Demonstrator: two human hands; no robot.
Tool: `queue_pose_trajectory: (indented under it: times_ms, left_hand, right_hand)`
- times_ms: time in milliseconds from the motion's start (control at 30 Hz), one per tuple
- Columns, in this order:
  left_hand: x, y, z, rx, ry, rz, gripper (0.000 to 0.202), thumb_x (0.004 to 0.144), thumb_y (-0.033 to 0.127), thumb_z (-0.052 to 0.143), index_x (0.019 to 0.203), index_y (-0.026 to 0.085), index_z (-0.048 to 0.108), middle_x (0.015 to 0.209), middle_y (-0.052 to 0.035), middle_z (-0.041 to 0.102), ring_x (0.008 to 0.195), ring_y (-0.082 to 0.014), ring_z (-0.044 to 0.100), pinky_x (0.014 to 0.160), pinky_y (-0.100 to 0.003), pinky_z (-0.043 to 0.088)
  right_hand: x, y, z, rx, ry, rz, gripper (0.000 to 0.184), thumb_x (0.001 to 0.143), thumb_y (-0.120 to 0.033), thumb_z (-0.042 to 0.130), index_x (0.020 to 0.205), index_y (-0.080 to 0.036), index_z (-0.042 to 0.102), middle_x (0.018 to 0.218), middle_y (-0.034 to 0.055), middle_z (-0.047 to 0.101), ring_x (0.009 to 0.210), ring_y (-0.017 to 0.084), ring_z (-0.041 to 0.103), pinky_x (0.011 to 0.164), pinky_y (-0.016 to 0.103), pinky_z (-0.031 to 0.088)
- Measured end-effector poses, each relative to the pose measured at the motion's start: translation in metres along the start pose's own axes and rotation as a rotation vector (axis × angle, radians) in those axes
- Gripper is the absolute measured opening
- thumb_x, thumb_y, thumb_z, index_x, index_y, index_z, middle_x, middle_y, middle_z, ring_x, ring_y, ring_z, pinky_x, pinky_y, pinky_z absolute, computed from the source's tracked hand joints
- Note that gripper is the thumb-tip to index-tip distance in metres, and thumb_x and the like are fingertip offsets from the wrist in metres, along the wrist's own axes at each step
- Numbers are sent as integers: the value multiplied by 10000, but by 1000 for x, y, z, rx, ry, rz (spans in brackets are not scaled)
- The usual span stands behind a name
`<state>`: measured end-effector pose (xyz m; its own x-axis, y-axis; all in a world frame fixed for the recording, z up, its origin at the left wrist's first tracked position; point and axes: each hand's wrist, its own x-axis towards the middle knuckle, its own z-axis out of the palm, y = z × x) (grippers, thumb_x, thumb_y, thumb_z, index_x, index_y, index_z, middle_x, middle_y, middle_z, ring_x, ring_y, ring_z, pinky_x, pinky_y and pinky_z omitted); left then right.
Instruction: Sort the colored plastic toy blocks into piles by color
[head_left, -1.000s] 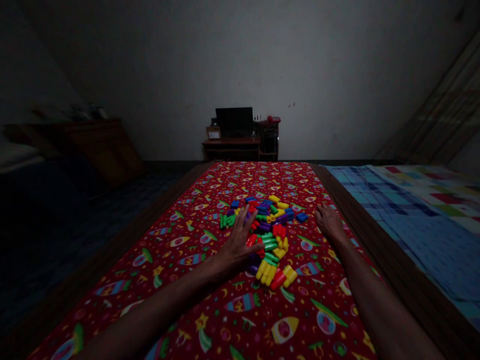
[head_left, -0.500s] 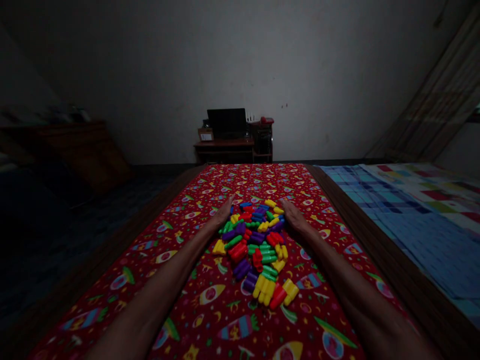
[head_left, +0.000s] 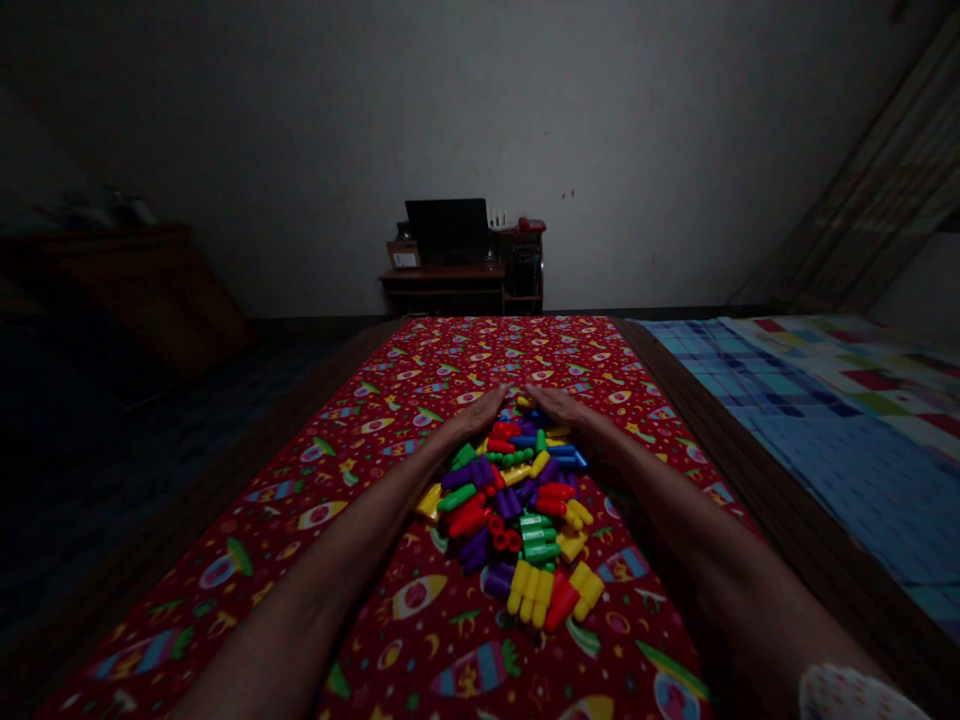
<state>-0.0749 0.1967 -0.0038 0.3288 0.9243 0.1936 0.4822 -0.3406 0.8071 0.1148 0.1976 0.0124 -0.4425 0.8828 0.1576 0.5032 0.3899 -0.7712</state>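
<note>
A heap of plastic toy blocks point(head_left: 510, 500) in red, yellow, green, blue and purple lies on a red cloth point(head_left: 420, 600) printed with rockets and planets. My left hand point(head_left: 484, 408) rests at the heap's far left edge, fingers stretched out. Opposite it, my right hand point(head_left: 559, 404) curves round the far right edge, its fingers extended too. The fingertips nearly meet behind the heap, and both palms face the blocks. Nearest to me are a yellow block point(head_left: 531, 594) and a second yellow block point(head_left: 587, 590), with a red one partly between them.
A brown surface borders the cloth on both sides. Beyond the far end stands a desk point(head_left: 442, 272) with a dark monitor point(head_left: 448, 230). A bed with a blue plaid cover point(head_left: 810, 450) is at right, a wooden cabinet point(head_left: 142, 300) at left.
Both hands have swung inward at the far side of the heap, so the fingertips are much closer together. The far blocks are bunched more tightly, and several have shifted towards me.
</note>
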Motion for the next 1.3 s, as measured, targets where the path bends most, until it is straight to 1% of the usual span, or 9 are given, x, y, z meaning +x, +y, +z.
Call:
queue_pose_trajectory:
  times_ms: [200,300,433,533,667,867,1100,1200,1300]
  left_hand:
    - [-36,22,-28,157,-297,218,693,944,637,146,1341,235,548,1333,-57,615,1263,-236,534,1079,-411,406]
    - [-93,54,-35,351,-211,352,616,970,555,245,1432,196,436,1536,-86,377,1436,-268,283,1192,-492,168]
    - [-182,95,-8,632,-322,676,511,932,463,480,1416,305,439,1557,-40,343,1459,-272,221,1193,-537,118]
    - [-216,102,21,690,-370,825,391,939,417,500,1312,306,542,1482,-26,460,1441,-236,274,1205,-508,88]
    - [-205,88,34,742,-265,863,267,964,278,490,1203,312,602,1374,-9,573,1381,-173,385,1210,-480,98]
    - [-173,73,10,833,-196,793,351,943,336,526,1292,321,555,1443,-37,506,1380,-232,387,1192,-536,116]
    - [-183,16,-38,800,38,330,572,938,528,426,1457,292,388,1539,-96,366,1444,-350,226,1133,-640,153]
    - [-182,-9,-34,693,131,85,723,890,610,447,1501,253,299,1560,-142,305,1436,-385,231,1102,-647,223]
    - [-168,-13,-18,581,134,68,797,851,631,500,1509,244,269,1580,-146,252,1442,-363,231,1126,-592,237]
  right_hand:
    - [-54,-12,-3,79,-90,-186,694,921,-683,264,1323,-220,589,1334,41,607,1282,260,509,1105,458,358]
    - [-103,-19,-9,-68,26,-205,613,955,-601,304,1396,-231,513,1473,69,466,1380,258,393,1143,480,299]
    - [-174,-34,11,-315,9,-348,545,981,-465,368,1489,-267,357,1583,81,259,1453,231,245,1154,464,296]
    - [-206,-40,33,-506,-18,-478,671,950,-437,464,1538,-235,213,1603,118,179,1479,263,134,1174,527,219]
    - [-201,-33,46,-658,44,-505,682,940,-382,483,1529,-155,222,1593,183,171,1483,294,89,1168,579,182]
    - [-160,-27,47,-660,172,-385,545,975,-344,402,1494,-197,325,1588,149,217,1467,277,187,1154,548,247]
    - [-151,8,24,-471,447,-44,540,983,-419,318,1465,-188,391,1521,162,356,1418,308,299,1112,570,311]
    - [-145,19,37,-403,423,82,579,969,-472,323,1443,-156,429,1494,184,389,1404,329,318,1117,577,298]
    - [-134,9,63,-306,394,42,587,959,-533,321,1423,-203,462,1514,152,364,1416,319,297,1136,569,268]
